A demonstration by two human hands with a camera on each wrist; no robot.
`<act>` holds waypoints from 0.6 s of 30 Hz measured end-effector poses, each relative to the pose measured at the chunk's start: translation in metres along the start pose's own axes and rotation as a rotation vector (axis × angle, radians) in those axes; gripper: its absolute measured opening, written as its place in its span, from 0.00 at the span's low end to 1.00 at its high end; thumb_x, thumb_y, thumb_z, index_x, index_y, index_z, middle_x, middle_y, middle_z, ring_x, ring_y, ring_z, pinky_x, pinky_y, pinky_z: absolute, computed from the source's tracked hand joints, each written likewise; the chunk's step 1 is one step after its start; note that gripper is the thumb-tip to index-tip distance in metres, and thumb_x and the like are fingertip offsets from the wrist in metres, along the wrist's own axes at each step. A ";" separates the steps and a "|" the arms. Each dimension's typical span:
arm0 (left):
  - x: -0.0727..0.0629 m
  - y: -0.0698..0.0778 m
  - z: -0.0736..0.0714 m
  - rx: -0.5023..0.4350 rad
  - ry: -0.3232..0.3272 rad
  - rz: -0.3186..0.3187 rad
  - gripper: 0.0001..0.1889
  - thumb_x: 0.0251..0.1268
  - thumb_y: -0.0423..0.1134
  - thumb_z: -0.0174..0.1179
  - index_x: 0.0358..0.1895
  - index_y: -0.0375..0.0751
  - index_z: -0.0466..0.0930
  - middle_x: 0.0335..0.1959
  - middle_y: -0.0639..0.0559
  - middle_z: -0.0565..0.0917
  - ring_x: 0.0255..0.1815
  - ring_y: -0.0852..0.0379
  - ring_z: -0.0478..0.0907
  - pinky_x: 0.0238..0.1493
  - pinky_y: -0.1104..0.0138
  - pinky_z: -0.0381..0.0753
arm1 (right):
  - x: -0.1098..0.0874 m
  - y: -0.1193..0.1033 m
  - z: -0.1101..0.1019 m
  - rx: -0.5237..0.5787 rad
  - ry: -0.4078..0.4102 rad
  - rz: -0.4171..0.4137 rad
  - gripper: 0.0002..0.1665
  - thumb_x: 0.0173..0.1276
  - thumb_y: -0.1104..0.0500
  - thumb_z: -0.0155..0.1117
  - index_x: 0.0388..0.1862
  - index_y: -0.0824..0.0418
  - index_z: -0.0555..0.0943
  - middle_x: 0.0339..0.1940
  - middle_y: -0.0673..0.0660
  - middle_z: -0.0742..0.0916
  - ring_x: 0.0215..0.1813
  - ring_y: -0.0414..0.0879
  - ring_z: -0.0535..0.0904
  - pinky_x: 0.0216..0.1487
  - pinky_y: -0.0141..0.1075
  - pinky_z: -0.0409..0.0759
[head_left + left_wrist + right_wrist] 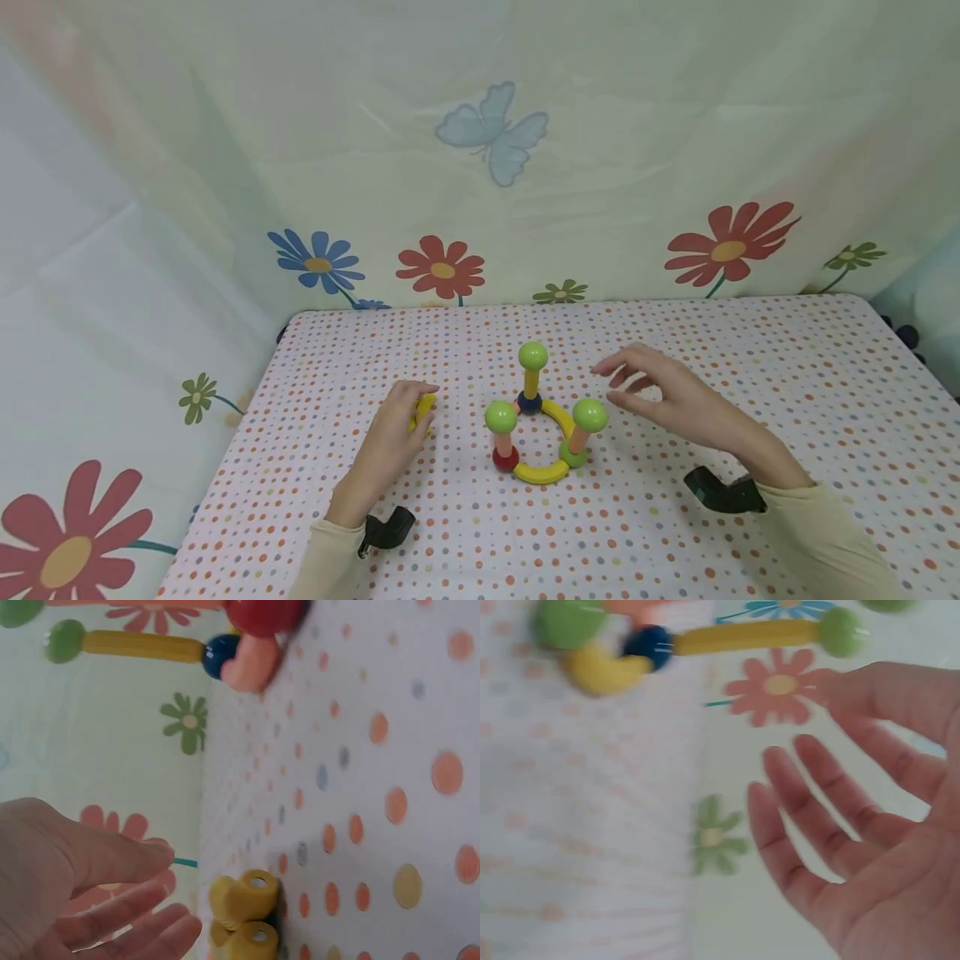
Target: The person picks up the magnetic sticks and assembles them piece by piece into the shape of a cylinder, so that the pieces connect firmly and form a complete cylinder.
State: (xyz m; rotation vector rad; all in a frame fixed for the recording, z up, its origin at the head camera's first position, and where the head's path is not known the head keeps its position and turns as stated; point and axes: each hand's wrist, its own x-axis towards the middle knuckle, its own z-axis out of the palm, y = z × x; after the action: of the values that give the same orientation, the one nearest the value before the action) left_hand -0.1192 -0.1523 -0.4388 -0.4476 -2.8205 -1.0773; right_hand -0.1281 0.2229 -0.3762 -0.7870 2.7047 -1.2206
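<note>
Mid-table stands a magnetic ball-and-stick toy [542, 475], a ring of curved yellow and salmon bars joined by red, dark blue and green balls. Three upright sticks rise from the ring, each topped by a light green ball [532, 356]. Left of it, my left hand [392, 425] hovers with relaxed fingers beside the yellow curved bars [253, 896], which lie on the table with silver round ends showing. In the head view this hand partly hides them. To the right of the toy, my right hand [667, 396] is raised, fingers loosely bent and holding nothing.
A white tablecloth [600, 550] with coloured dots covers the table. Behind it hangs a pale curtain [637, 125] printed with flowers and a butterfly. Each wrist wears a black camera mount [723, 492]. Small dark round objects [907, 336] show beyond the table's right edge.
</note>
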 end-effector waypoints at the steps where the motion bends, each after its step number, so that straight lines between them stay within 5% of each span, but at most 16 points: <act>1: 0.001 -0.001 0.001 0.026 -0.002 -0.012 0.19 0.70 0.24 0.65 0.63 0.32 0.79 0.59 0.39 0.78 0.54 0.43 0.81 0.51 0.52 0.85 | 0.005 -0.006 -0.006 -0.013 0.021 -0.030 0.19 0.71 0.66 0.71 0.59 0.60 0.81 0.56 0.56 0.84 0.52 0.49 0.82 0.53 0.44 0.84; 7: 0.005 -0.003 0.012 0.134 -0.013 -0.078 0.20 0.68 0.24 0.66 0.62 0.31 0.79 0.58 0.37 0.80 0.57 0.42 0.81 0.56 0.50 0.84 | 0.041 -0.037 -0.019 -0.075 0.036 -0.180 0.24 0.66 0.62 0.78 0.60 0.56 0.83 0.57 0.51 0.84 0.57 0.47 0.80 0.54 0.45 0.84; 18: 0.016 0.007 0.019 0.191 -0.061 -0.147 0.15 0.64 0.28 0.72 0.53 0.28 0.84 0.45 0.41 0.85 0.41 0.53 0.80 0.43 0.61 0.85 | 0.079 -0.037 -0.010 -0.018 -0.183 -0.208 0.20 0.67 0.62 0.77 0.58 0.57 0.86 0.57 0.51 0.85 0.59 0.53 0.81 0.59 0.52 0.83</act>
State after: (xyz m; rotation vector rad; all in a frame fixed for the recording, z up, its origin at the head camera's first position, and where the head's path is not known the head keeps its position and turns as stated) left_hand -0.1321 -0.1307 -0.4460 -0.2642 -3.0129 -0.8166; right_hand -0.1829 0.1710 -0.3317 -1.1465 2.5411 -1.1004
